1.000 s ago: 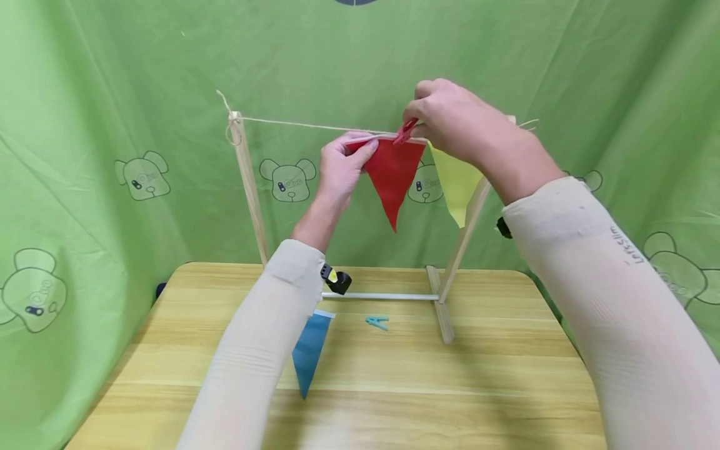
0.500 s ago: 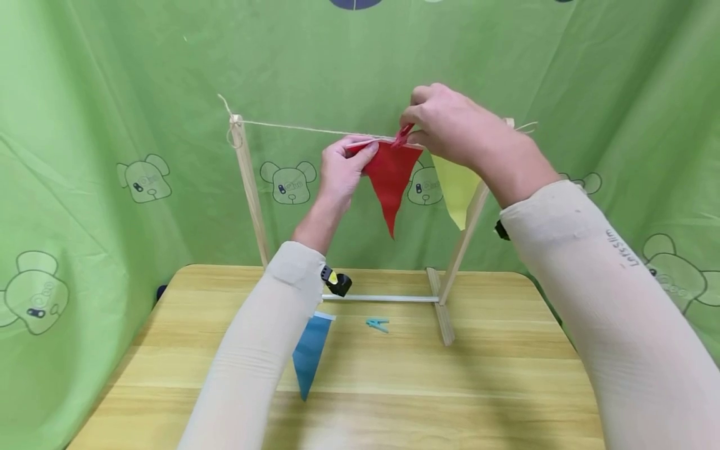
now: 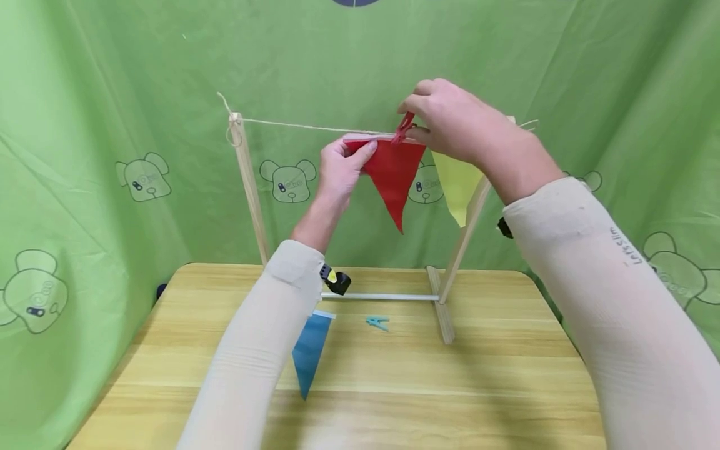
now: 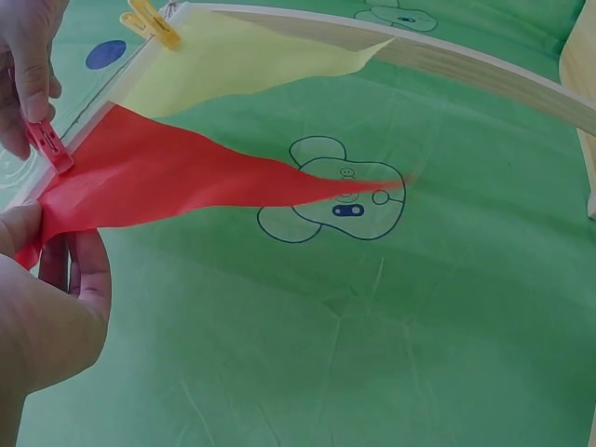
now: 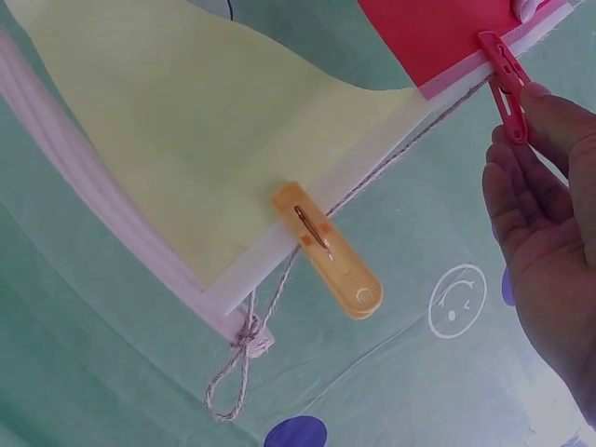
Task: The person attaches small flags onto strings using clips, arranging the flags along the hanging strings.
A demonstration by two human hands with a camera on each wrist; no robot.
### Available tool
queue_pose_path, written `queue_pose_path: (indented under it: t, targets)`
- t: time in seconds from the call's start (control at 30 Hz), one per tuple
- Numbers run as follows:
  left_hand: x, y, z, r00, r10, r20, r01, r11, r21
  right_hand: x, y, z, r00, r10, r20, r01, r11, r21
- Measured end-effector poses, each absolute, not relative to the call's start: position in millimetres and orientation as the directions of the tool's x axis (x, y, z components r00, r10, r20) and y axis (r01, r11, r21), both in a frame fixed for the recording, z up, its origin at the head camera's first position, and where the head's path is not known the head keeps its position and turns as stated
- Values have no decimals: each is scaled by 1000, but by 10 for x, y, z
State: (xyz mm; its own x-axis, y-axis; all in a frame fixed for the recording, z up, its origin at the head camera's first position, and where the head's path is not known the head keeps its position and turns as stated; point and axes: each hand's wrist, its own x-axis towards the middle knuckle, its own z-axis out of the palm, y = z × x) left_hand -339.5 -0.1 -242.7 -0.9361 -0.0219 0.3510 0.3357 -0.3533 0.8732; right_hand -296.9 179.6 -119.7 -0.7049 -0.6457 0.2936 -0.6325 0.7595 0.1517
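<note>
My left hand (image 3: 339,169) pinches the upper left corner of a red triangular flag (image 3: 396,172) against the twine (image 3: 292,125), thumb in front. The flag has a white top band and hangs point down. My right hand (image 3: 458,124) holds a red clothespin (image 5: 507,88) by its handles, thumb against fingers. That clothespin's jaws sit over the flag's top edge and the twine. To the right hangs a yellow flag (image 3: 454,181), partly behind my right forearm. In the right wrist view an orange-yellow clothespin (image 5: 328,253) fastens it to the twine.
Two wooden posts (image 3: 247,181) carry the twine, joined low down by a pale crossbar (image 3: 382,297). On the wooden table (image 3: 478,387) lie a blue flag (image 3: 311,353), partly under my left forearm, and a light blue clothespin (image 3: 377,323). Green printed cloth (image 3: 360,62) stands behind.
The red flag's tip has swung slightly right. The red clothespin stands a little more upright, and its handles show more below my right fingers. Both hands stay nearly in place.
</note>
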Motion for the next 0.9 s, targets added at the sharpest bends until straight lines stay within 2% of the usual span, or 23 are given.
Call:
queue_pose_path:
  t: [0.6,0.9]
  targets:
    - [-3415,-19,-2457,-952,-47,302,300,-329,895,-3029,1777,-1224,-711,-635,303,-643,761,84]
    - [-3419,-32,-2487,-947,-64,314,317,-325,891,-3026,1766,-1263,-693,-647,318,-658,748,87]
